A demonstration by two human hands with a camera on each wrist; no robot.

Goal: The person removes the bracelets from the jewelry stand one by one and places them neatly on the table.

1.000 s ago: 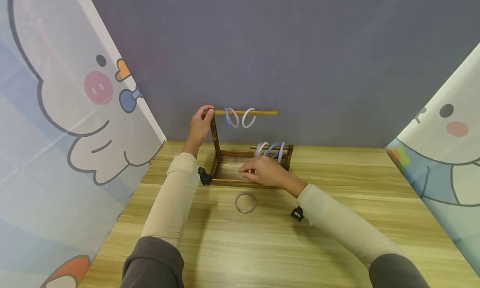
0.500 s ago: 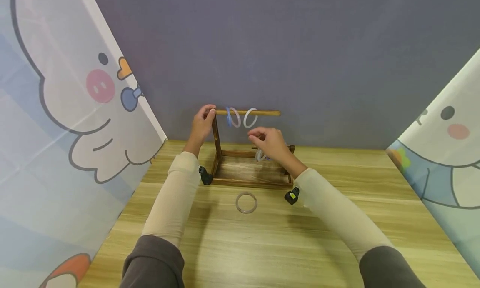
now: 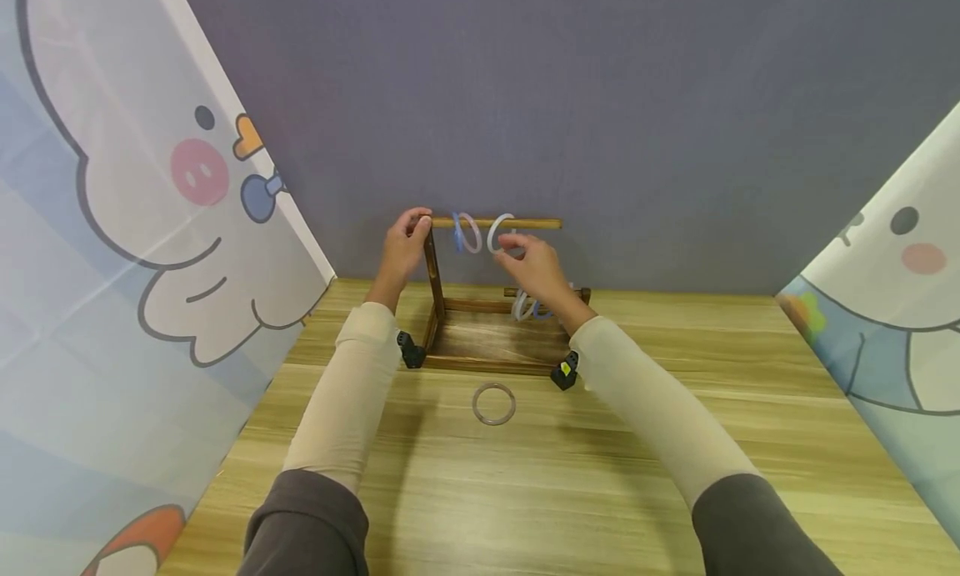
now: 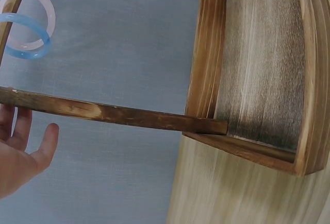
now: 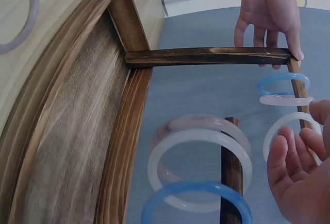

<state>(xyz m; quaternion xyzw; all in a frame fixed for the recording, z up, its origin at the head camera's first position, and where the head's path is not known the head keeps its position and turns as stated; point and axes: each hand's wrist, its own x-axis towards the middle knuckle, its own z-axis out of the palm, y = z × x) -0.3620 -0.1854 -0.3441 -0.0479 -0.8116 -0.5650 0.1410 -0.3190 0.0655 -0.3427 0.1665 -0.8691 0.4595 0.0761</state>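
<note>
A dark wooden rack [image 3: 495, 365] has an upper bar [image 3: 542, 223] on a tall left post. My left hand [image 3: 401, 249] grips the top of that post, fingers behind it and thumb at the corner. From the bar hang a blue bracelet [image 5: 268, 80], a pink bracelet [image 5: 278, 100] and a white bracelet [image 3: 491, 234]. My right hand [image 3: 542, 269] is at the white bracelet's right edge, thumb and fingertips apart and bent around its side. In the right wrist view, the white ring passes partly behind those fingers.
On the rack's lower bar [image 5: 231, 167] hang more bracelets, including a white one [image 5: 152, 167] and a blue one [image 5: 196, 187]. A greyish-purple bracelet [image 3: 493, 423] lies flat on the wood-grain table [image 3: 480, 493] before the rack. A grey backdrop [image 3: 600, 101] stands behind.
My right hand has risen from over the rack's base to the white bracelet on the upper bar. The left hand keeps its grip on the post, and the bracelets hang much as before.
</note>
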